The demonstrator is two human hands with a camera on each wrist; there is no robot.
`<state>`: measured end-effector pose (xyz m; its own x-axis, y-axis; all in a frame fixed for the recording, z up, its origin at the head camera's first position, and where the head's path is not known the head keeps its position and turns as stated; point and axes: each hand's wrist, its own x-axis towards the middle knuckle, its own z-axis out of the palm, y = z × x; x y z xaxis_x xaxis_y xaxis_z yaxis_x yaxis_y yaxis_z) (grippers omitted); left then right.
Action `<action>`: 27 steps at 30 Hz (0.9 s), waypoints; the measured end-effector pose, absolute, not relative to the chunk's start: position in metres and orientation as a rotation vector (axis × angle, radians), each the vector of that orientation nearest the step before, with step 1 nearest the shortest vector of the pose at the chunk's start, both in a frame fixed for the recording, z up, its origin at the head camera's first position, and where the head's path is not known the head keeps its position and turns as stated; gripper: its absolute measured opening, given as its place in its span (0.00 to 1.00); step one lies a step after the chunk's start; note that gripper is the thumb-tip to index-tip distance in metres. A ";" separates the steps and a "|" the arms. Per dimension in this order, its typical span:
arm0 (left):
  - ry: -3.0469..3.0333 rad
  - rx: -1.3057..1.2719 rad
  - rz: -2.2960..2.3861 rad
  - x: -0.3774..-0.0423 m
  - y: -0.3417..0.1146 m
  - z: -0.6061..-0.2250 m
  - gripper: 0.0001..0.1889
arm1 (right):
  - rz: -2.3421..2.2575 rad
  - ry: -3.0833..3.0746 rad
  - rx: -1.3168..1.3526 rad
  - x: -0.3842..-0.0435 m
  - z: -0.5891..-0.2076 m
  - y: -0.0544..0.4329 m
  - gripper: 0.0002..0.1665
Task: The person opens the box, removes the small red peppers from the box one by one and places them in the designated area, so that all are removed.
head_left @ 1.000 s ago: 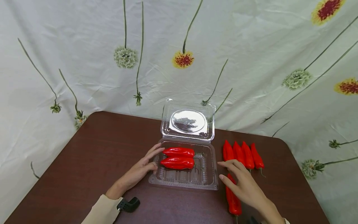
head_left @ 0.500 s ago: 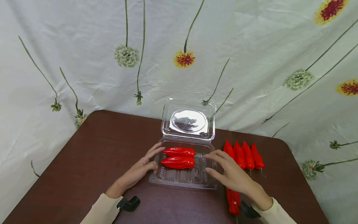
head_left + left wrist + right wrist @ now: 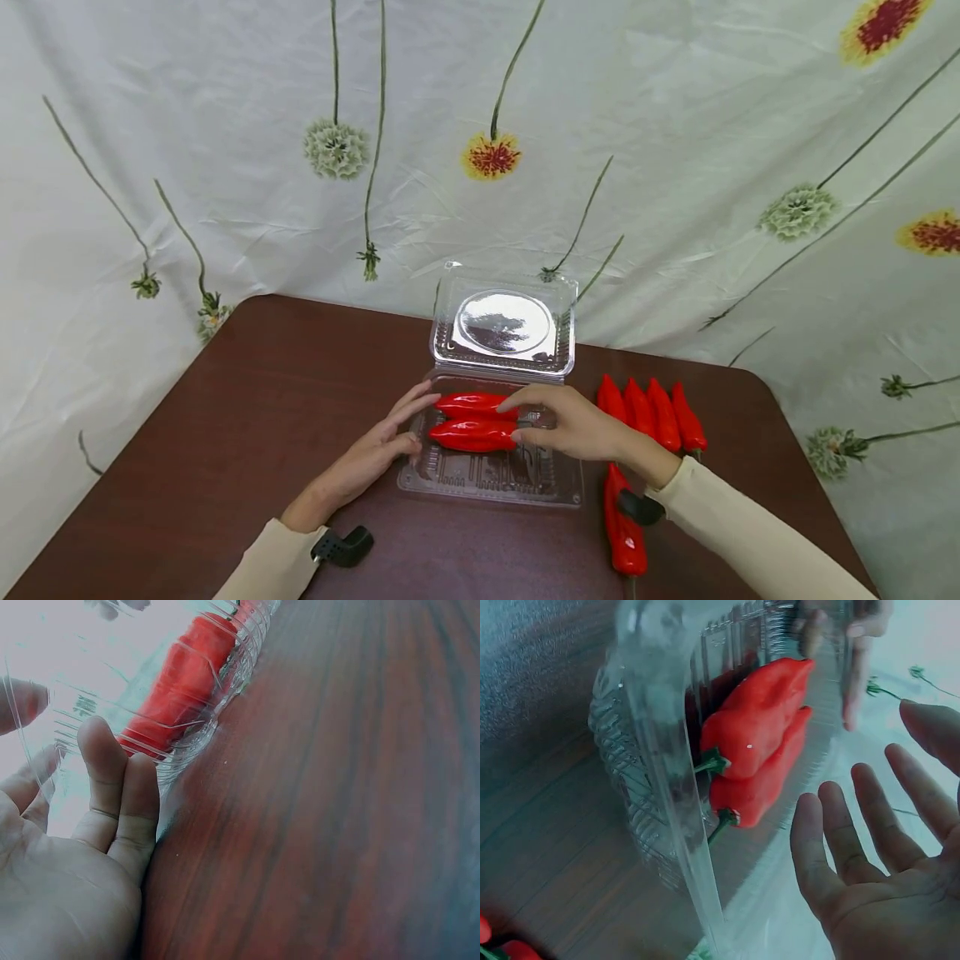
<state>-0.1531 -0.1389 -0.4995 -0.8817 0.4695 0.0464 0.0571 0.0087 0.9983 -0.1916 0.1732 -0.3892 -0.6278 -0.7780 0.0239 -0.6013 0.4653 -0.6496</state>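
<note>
Two glossy red peppers (image 3: 472, 435) with green stems lie side by side in the base of a clear plastic clamshell box (image 3: 495, 492), tips to the left. My left hand (image 3: 367, 462) spreads thumb and fingers along the box's left side. In the left wrist view its fingertips (image 3: 102, 742) are right at the ribbed clear wall, with red pepper (image 3: 176, 690) showing through. My right hand (image 3: 573, 423) reaches over the box from the right, thumb and fingertips overlapping the peppers' stem ends. From the right wrist, my right hand (image 3: 889, 862) shows spread fingers and a bare palm.
The box's clear lid (image 3: 504, 325) stands tilted up behind the base. Several red peppers (image 3: 652, 417) lie in a row at the right. Nearer me, another red pepper (image 3: 624, 525) lies partly under my right wrist. A flowered cloth (image 3: 420, 200) hangs behind the brown table (image 3: 225, 433).
My right hand has moved left from beside the box's right edge to over the peppers' stem ends, uncovering more of the near loose pepper. My left hand keeps its place.
</note>
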 end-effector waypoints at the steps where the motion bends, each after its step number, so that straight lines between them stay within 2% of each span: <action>1: 1.994 0.542 1.945 -0.153 -0.139 -0.499 0.36 | -0.917 2.438 -1.169 -0.194 -0.389 0.170 0.22; 11: 2.004 0.519 1.928 -0.154 -0.139 -0.498 0.36 | -0.832 2.429 -1.118 -0.203 -0.400 0.143 0.21; 27: 1.971 0.533 1.931 -0.155 -0.139 -0.499 0.35 | -0.696 2.454 -1.125 -0.206 -0.418 0.138 0.20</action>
<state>-0.1552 -0.1395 -0.4990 -0.8756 0.4823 0.0257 0.0354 0.0111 0.9993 -0.2060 0.1375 -0.4179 -0.6224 -0.7750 -0.1094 -0.6021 0.5633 -0.5658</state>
